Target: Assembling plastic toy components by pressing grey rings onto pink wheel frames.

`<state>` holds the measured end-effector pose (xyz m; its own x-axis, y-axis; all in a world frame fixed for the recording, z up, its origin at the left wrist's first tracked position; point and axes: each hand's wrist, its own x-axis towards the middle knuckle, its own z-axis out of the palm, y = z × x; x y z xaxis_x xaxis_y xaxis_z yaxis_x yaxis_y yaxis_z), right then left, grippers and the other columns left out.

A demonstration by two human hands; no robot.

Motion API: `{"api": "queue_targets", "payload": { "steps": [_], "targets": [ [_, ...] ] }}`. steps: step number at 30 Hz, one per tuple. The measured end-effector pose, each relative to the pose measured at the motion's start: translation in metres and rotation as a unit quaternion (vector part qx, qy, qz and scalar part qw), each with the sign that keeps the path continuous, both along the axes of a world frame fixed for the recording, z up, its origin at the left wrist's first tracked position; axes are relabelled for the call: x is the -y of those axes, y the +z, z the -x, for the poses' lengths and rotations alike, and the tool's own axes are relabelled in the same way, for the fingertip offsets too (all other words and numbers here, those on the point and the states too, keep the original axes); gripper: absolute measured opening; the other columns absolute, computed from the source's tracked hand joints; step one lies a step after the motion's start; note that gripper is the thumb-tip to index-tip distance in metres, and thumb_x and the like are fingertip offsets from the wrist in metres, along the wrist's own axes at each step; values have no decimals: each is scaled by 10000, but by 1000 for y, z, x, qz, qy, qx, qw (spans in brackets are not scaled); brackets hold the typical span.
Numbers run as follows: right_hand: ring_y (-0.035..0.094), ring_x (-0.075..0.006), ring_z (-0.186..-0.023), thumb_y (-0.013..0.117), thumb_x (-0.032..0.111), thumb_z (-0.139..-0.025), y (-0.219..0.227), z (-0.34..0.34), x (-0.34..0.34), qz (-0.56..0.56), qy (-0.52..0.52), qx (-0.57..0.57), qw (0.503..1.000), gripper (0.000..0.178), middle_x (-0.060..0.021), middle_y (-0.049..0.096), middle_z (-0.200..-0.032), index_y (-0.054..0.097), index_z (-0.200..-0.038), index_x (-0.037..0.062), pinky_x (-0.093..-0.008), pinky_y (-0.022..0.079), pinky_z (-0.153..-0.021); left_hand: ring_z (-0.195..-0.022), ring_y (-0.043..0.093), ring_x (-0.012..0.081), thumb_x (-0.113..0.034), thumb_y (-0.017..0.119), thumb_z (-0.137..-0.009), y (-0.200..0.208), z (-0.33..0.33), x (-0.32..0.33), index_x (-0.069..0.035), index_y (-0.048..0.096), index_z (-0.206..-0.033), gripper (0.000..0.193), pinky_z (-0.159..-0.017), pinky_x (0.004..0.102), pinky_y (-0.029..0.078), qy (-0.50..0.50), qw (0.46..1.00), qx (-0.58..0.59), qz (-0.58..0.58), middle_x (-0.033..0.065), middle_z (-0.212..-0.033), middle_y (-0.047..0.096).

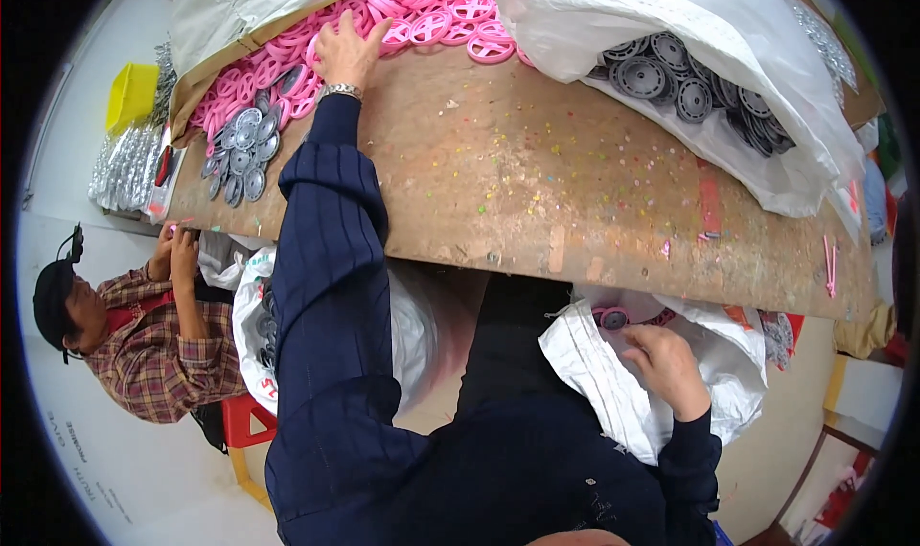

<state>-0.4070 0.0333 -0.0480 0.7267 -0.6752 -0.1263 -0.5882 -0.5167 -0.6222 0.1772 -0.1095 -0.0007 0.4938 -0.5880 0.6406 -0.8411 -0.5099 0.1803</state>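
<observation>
My left hand (348, 53) is stretched far out at the edge of a heap of pink plastic rings with cross spokes (428, 27). Its fingers are spread over the rings, and no ring is visibly gripped. Low on the right, my right hand (668, 364) hangs over the mouth of a white woven sack (599, 374), its fingers loosely apart. Just beyond those fingertips, a pink ring with a grey disc inside (611, 318) shows in the sack. Grey ribbed discs (245, 146) are piled at the left edge of the pink heap.
A white sack (575, 10) at the back right spills grey wheel discs (640, 77) onto the wooden table (460, 163). Coloured specks dot the tabletop. Another sack (251, 307) stands below left. At the left, a person in a checked shirt (168, 359) works beside the table.
</observation>
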Motion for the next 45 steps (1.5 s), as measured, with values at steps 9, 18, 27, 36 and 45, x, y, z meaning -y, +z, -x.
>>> {"api": "queue_targets", "payload": {
  "steps": [9,18,27,36,45],
  "targets": [
    [661,-367,-923,671,107,-834,-28,-15,12,-76,-7,-20,997,209,-166,705,-970,688,-1021,16,-416,526,-811,-1270,484,460,-818,493,-783,0,-62,43,-335,481,-1433,810,-981,687,346,54,987,-87,-124,195,-1399,512],
    [658,-362,-971,689,92,-820,-65,-30,18,5,44,-11,999,194,-156,705,-983,725,-1010,78,-433,513,-875,-1165,577,345,-483,500,-972,-6,-30,37,-530,546,-1321,355,-942,495,444,-187,922,259,-219,90,-1347,591],
    [658,-354,-956,688,108,-822,-73,-15,16,-18,28,-20,999,182,-147,706,-977,724,-999,84,-441,517,-852,-1234,527,365,-584,606,-897,43,68,17,-187,584,-1369,617,-1028,434,433,-370,910,45,-184,176,-1340,571],
    [633,-387,-993,678,174,-860,-72,-19,17,22,31,-43,998,213,-172,685,-1033,706,-1050,82,-462,499,-883,-1264,489,446,-596,687,-818,41,-22,121,-186,603,-1345,673,-1018,499,448,-278,914,152,-254,205,-1381,521],
    [562,-435,-1142,673,247,-889,-85,-16,16,-5,13,-73,997,333,-220,627,-1192,651,-1167,65,-515,446,-975,-1098,612,402,-568,747,-764,31,6,190,-73,601,-1306,748,-917,482,522,-194,970,-114,-92,252,-1130,658]
  ]
}}
